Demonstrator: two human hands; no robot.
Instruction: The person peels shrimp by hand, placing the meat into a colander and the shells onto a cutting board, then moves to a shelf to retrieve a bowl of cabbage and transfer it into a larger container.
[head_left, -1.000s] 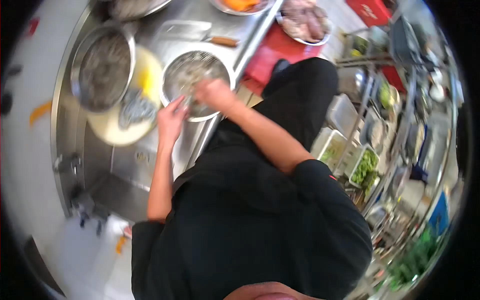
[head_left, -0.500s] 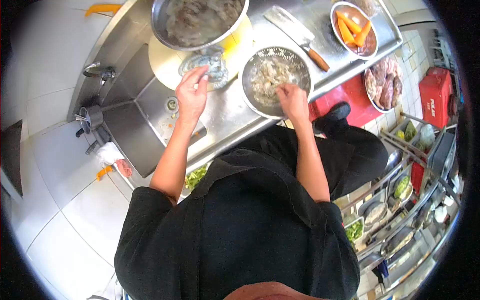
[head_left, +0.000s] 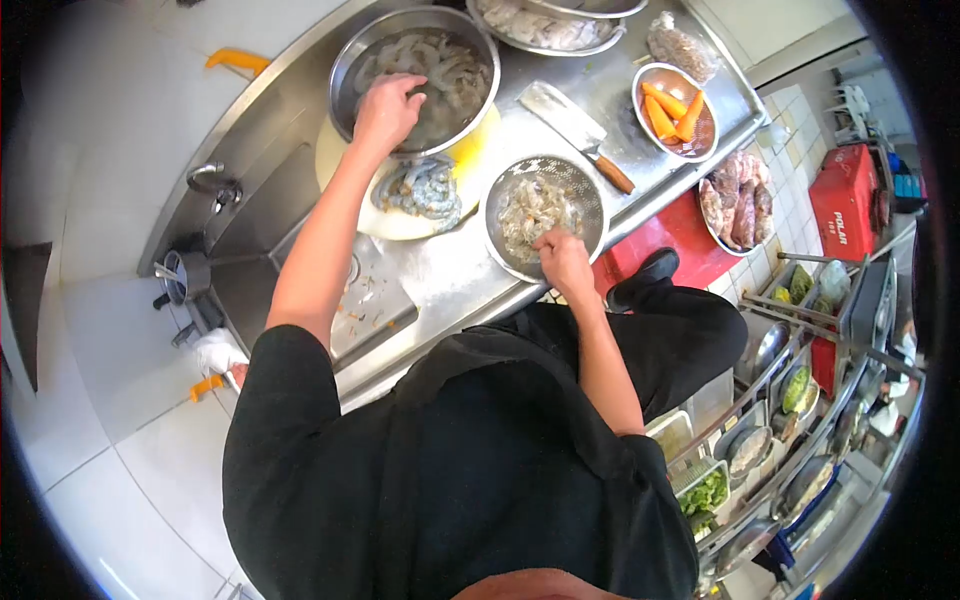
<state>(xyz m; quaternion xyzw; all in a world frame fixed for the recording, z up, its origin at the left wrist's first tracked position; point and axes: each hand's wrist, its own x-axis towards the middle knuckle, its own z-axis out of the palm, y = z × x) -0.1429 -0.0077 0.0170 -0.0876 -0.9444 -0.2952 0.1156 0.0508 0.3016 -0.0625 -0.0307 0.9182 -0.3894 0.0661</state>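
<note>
My left hand (head_left: 388, 112) reaches over a metal bowl (head_left: 341, 100) of raw shrimp (head_left: 448, 72) in cloudy water. Its fingers are stretched out with a gap between them, and no shrimp shows in them. Below the bowl, a pile of grey peeled shrimp (head_left: 420, 192) lies on a round pale cutting board (head_left: 378, 222). My right hand (head_left: 566, 260) is at the near inside of a metal colander (head_left: 588, 182) with a heap of translucent shrimp shells (head_left: 535, 215). Its fingers are closed together at the heap's edge; whatever they hold is hidden.
A cleaver (head_left: 565, 115) with a wooden handle lies behind the colander. Carrots (head_left: 672, 112) fill a small strainer to the right. Meat sits in a bowl (head_left: 738, 200) by a red lid-like surface (head_left: 665, 245). At left is the sink (head_left: 385, 325) with its faucet (head_left: 222, 190).
My left hand has moved from above the peeled shrimp pile up to the bowl of shrimp in water. My right hand stays at the colander. The view has shifted, showing more at the back.
</note>
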